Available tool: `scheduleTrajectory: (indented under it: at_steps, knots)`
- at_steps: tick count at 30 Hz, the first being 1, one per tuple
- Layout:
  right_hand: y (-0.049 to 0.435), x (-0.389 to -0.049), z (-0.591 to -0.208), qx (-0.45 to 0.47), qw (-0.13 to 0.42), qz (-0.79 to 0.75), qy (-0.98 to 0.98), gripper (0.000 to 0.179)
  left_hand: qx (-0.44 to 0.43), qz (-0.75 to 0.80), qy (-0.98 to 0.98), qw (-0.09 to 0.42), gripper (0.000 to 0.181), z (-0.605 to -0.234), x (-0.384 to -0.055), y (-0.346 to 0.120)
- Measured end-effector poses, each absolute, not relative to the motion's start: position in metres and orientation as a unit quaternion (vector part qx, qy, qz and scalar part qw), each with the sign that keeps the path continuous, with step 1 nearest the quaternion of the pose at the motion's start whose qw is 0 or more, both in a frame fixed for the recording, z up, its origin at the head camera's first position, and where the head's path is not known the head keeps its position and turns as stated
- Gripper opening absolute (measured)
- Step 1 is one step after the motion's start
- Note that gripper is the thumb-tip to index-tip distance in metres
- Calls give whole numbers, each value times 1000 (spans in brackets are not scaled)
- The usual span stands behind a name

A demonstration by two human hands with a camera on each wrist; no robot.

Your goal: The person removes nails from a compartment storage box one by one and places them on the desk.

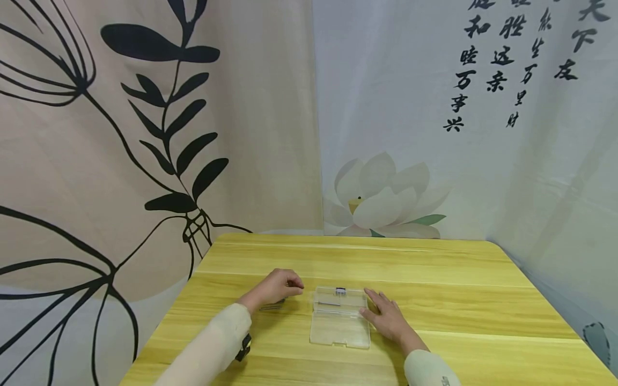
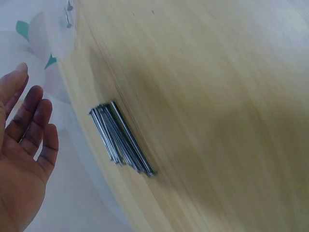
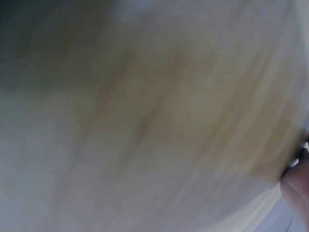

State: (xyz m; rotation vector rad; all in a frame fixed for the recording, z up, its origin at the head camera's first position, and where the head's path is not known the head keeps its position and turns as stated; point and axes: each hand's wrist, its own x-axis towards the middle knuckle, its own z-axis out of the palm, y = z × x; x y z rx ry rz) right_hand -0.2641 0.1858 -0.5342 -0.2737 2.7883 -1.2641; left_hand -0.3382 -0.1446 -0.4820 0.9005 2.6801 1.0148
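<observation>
A clear plastic box [image 1: 340, 328] lies with its lid spread open on the table. A thin dark nail [image 1: 329, 304] shows in its far half. At the box's right edge my right hand [image 1: 389, 320] rests with fingers extended; the right wrist view is blurred and catches only a bit of that hand [image 3: 295, 186]. My left hand [image 1: 276, 287], fingers loosely bent and holding nothing, hovers left of the box. Below and beside it lies a small pile of long metal nails [image 2: 123, 140], partly hidden by the hand from the head view. Nails [image 2: 68, 17] also show at the left wrist view's top.
The wood-grain table [image 1: 463, 300] extends on all sides of the box. Behind it hangs a printed curtain [image 1: 270, 134] with plants, a lotus and written characters. A dark device [image 1: 243, 347] sits at my left wrist.
</observation>
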Motion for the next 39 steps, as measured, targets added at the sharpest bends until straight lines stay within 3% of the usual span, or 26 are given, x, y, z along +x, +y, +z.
scheduleTrajectory:
  at_steps: [39]
  knots:
    - [184, -263, -532, -90, 35, -405, 909, 63, 333, 328, 878, 101, 7, -495, -333, -79]
